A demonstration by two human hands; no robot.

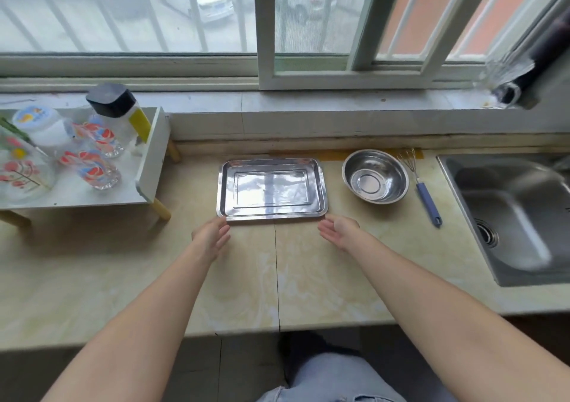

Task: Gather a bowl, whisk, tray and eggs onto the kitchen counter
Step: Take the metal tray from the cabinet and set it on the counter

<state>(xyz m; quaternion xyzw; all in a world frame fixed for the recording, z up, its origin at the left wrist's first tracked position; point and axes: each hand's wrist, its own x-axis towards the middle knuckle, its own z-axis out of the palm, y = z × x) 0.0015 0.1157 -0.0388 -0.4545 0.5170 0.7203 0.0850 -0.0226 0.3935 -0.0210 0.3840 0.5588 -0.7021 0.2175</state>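
Pale marbled table runs open from its front edge to the hands. Left hand and right hand, fingers loose and holding nothing, flank the tray, which lies long side left-right. To its right stand the bowl and the whisk, wires toward the window, beside the sink.
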